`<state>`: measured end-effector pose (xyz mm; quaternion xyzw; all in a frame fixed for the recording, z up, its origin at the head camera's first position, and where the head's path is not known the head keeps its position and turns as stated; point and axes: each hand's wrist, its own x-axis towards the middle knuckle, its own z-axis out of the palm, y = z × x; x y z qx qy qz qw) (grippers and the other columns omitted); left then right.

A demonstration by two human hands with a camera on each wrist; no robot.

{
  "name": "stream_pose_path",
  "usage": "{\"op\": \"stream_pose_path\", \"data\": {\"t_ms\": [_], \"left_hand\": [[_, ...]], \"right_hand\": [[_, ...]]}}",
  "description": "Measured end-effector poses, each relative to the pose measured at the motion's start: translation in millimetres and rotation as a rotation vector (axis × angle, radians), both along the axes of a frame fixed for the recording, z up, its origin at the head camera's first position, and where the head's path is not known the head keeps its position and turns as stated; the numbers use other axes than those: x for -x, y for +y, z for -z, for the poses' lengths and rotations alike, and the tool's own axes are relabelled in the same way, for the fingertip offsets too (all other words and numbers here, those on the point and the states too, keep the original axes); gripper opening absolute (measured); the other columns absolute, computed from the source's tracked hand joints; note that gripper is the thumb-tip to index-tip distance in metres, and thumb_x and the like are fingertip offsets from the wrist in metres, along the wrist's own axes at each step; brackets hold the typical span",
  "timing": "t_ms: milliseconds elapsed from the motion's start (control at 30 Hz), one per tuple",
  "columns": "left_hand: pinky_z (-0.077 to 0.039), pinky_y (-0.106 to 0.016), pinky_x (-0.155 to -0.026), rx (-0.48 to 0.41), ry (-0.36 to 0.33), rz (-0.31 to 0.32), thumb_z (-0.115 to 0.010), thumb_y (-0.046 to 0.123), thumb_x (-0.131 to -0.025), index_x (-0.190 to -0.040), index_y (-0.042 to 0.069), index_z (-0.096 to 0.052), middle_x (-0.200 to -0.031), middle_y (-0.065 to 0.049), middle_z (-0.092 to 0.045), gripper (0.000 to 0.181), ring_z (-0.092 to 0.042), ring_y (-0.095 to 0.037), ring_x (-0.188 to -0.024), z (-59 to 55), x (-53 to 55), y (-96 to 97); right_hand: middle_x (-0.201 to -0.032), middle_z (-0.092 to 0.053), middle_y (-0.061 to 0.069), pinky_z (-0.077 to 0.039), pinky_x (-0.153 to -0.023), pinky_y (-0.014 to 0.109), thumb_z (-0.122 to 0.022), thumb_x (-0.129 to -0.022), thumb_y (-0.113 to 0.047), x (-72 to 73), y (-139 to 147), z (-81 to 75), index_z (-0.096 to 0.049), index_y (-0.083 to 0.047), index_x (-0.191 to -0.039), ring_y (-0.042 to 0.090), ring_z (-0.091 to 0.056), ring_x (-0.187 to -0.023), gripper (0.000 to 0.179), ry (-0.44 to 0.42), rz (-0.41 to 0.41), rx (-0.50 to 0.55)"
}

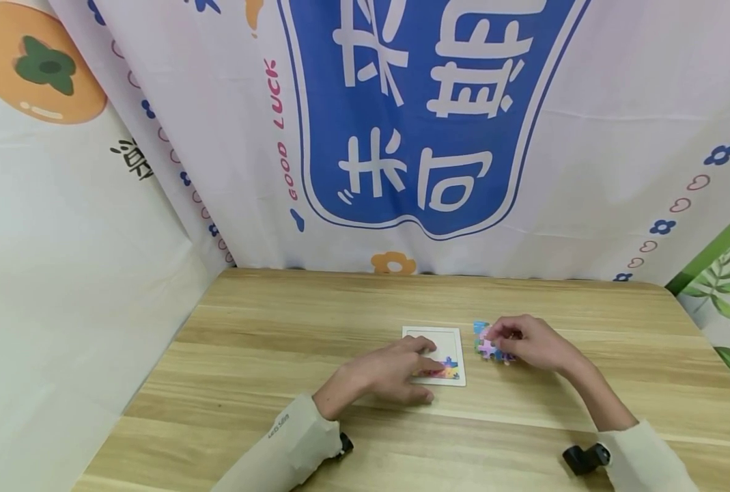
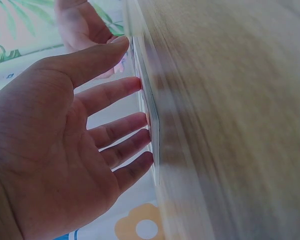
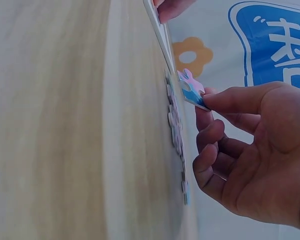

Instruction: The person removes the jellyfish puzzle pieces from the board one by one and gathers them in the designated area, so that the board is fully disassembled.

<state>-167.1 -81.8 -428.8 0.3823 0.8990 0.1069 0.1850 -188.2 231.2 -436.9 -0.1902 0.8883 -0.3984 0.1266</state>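
A square white puzzle tray point(image 1: 447, 341) lies on the table, with colourful pieces point(image 1: 452, 373) along its near side. My left hand point(image 1: 392, 371) rests over it, its fingers spread and fairly straight; in the left wrist view the fingertips point(image 2: 146, 120) touch the tray. To the tray's right, my right hand point(image 1: 533, 344) hovers over a cluster of loose jigsaw pieces point(image 1: 483, 335). Between thumb and index finger it pinches a pink and blue jigsaw piece point(image 3: 190, 90), raised off the table in the right wrist view. Part of the cluster is hidden under the right hand.
The wood-grain table point(image 1: 266, 342) stretches out on both sides of the tray. A printed cloth point(image 1: 248, 205) hangs along its back edge, and white cloth point(image 1: 63, 273) hangs at the left. Black wrist devices point(image 1: 586, 459) sit at both sleeves.
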Motion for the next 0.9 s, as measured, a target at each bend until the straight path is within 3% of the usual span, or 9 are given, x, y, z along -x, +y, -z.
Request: {"op": "stream_pose_path", "data": {"t_ms": [367,900], "left_hand": [[-0.032,-0.044,-0.133,-0.001,-0.002,-0.002,-0.073,0.044,-0.102,-0.156,0.028,-0.058,-0.17,-0.002,-0.042,0.058,-0.038,-0.021,-0.159,0.3,-0.1,-0.1],[-0.032,-0.044,-0.133,-0.007,-0.003,-0.002,-0.073,0.044,-0.102,-0.156,0.028,-0.059,-0.17,-0.003,-0.043,0.058,-0.038,-0.022,-0.16,-0.4,-0.2,-0.1]], "right_hand": [[-0.099,-0.069,0.003,-0.047,-0.072,0.026,-0.067,-0.103,-0.012,-3.9,16,2.9,-0.075,-0.008,-0.109,0.017,-0.054,-0.087,0.011,0.01,0.041,-0.043],[-0.104,-0.071,0.003,-0.049,-0.074,0.024,-0.066,-0.105,-0.014,-11.3,52,3.4,-0.076,-0.01,-0.112,0.01,-0.056,-0.089,0.013,0.022,0.072,-0.069]]}}
